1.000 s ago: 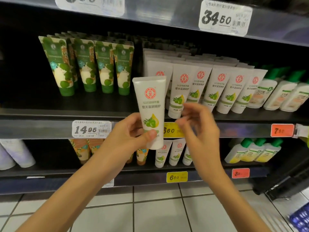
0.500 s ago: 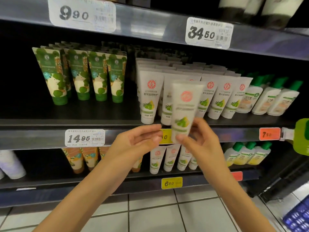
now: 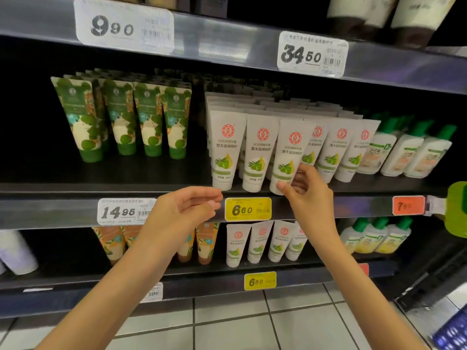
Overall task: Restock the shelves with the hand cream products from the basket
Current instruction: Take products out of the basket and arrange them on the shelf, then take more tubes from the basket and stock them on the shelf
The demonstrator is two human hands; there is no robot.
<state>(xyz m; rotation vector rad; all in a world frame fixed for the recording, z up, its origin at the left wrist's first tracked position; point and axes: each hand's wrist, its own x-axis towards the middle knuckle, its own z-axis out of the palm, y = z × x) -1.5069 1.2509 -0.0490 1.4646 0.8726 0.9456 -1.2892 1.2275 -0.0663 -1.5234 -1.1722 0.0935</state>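
Observation:
A white hand cream tube [image 3: 288,152] with a red logo stands cap-down at the front of the middle shelf [image 3: 151,188], third in a row of matching white tubes [image 3: 227,147]. My right hand [image 3: 307,193] pinches its lower end between thumb and fingers. My left hand [image 3: 184,210] hovers in front of the shelf edge, left of the yellow 6.60 price tag [image 3: 247,209], fingers loosely curled and holding nothing. At the bottom right corner a strip of a blue basket [image 3: 452,332] shows.
Green-patterned tubes [image 3: 121,120] stand left on the same shelf, with a dark gap beside them. Green-capped bottles [image 3: 414,152] stand on the right. The lower shelf holds orange tubes, more white tubes [image 3: 260,242] and bottles. Tiled floor [image 3: 227,329] lies below.
The tube passed from my left hand to my right, which moved it forward and set it into the front row on the middle shelf. My left hand now holds nothing.

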